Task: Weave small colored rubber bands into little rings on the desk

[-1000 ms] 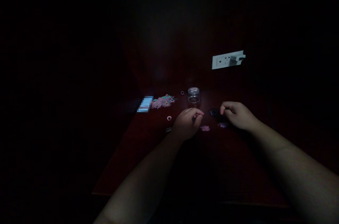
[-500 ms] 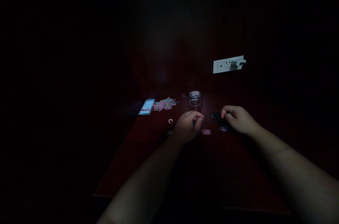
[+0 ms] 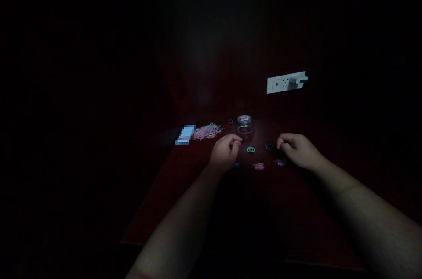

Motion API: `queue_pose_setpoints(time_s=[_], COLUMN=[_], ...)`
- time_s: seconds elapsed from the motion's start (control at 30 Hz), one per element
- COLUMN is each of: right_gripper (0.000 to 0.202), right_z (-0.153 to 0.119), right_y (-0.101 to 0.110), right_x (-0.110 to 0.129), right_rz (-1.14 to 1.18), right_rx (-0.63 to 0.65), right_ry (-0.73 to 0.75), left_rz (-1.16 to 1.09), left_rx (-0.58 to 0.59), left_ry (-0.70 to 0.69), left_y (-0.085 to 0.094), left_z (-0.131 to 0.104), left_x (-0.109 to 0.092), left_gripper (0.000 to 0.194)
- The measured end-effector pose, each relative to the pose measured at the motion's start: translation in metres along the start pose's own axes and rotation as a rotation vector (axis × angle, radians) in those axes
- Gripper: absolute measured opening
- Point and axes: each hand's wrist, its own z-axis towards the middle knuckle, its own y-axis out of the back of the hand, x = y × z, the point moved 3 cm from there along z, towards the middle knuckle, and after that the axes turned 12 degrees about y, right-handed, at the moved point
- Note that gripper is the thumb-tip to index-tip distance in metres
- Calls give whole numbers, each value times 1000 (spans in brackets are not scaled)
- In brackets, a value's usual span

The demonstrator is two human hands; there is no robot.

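Observation:
My left hand (image 3: 225,152) is over the middle of the dark red table, its fingers pinched together; anything between them is too small to make out. Just right of it lie green bands (image 3: 251,150), with a pink bunch (image 3: 258,166) lower down. My right hand (image 3: 298,149) is curled beside a dark bunch of bands (image 3: 270,146), above a purple bunch (image 3: 280,162). What its fingers hold, if anything, is hidden. A mixed pile of coloured bands (image 3: 208,131) lies beyond my left hand.
A clear lidded jar (image 3: 244,125) stands behind the green bands, with one small ring (image 3: 230,121) to its left. A lit, pixelated screen (image 3: 185,134) lies left of the pile. A white wall socket (image 3: 286,82) with a plug is at the back right.
My left hand has moved left, and the green bands now show to its right. The pink ring at left is no longer visible. My right hand has barely moved. The view has shifted slightly.

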Motion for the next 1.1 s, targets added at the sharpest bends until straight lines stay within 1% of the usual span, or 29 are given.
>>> queue_pose_setpoints(time_s=[0.07,0.13,0.2,0.27,0.3,0.37,0.43,0.57,0.73,0.9,1.1], right_gripper=[15,15,15,15,15,15,15,14,14,14,15], right_z=[1,1,1,0,0,0,-1,-1,-1,-3,-2], right_y=[1,1,2,1,1,0,-1,-1,-3,-5,-7], right_x=[1,2,3,4,4,3,3,2,1,-4,-6], right_rz=[3,6,14,24,27,29,30,43,53,85,75], right_rx=[-14,-31,-36,-28,-20,-4,-1,-14,2,19,13], right_ry=[-4,-6,0,10,15,18,13,-6,-21,-32,-16], left_rz=[52,202,272,333,359,404,445,500,509,477,376], left_rx=[-70,-166,-198,-189,-169,-118,-77,-36,-17,-62,-145], left_ry=[108,308,419,504,525,550,572,590,577,568,496], left_y=[15,35,55,68,70,70,64,53,52,53,59], left_z=[5,9,9,8,8,8,11,17,19,19,21], left_x=[20,48,76,100,109,121,126,128,130,128,111], left_gripper=[20,26,27,28,28,30,33,38,42,38,27])
